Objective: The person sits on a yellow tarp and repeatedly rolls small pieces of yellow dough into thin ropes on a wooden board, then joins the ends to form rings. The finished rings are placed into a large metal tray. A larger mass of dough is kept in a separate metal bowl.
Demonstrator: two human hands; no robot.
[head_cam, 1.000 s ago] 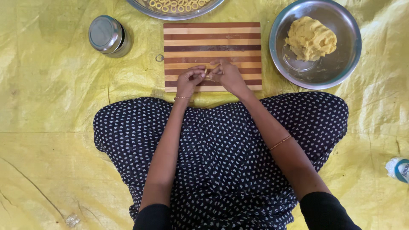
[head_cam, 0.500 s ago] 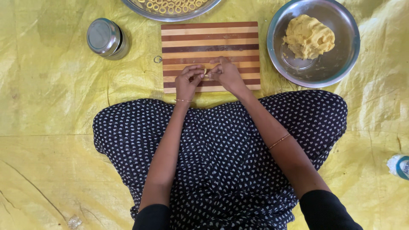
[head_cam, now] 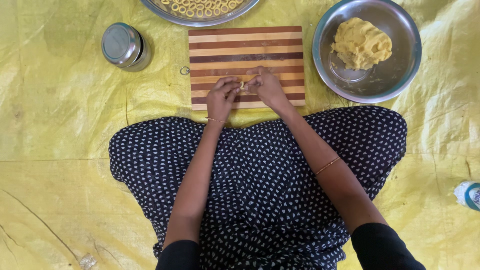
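Observation:
My left hand (head_cam: 221, 98) and my right hand (head_cam: 265, 86) meet over the near edge of a striped wooden cutting board (head_cam: 245, 42). Between their fingertips they pinch a small piece of yellow dough (head_cam: 242, 85), which is mostly hidden by the fingers. A steel bowl (head_cam: 400, 65) to the right of the board holds a large lump of yellow dough (head_cam: 361, 43). At the top edge, a steel plate (head_cam: 185, 19) carries several small dough rings (head_cam: 200, 7).
A lidded steel tin (head_cam: 123, 46) stands left of the board. Everything rests on a yellow plastic sheet (head_cam: 60, 150). My lap in dark dotted fabric (head_cam: 260, 175) fills the middle. A white and blue bottle end (head_cam: 469, 194) shows at the right edge.
The hands have stayed together over the board's near edge, with small finger movements on the dough piece. The view has shifted slightly.

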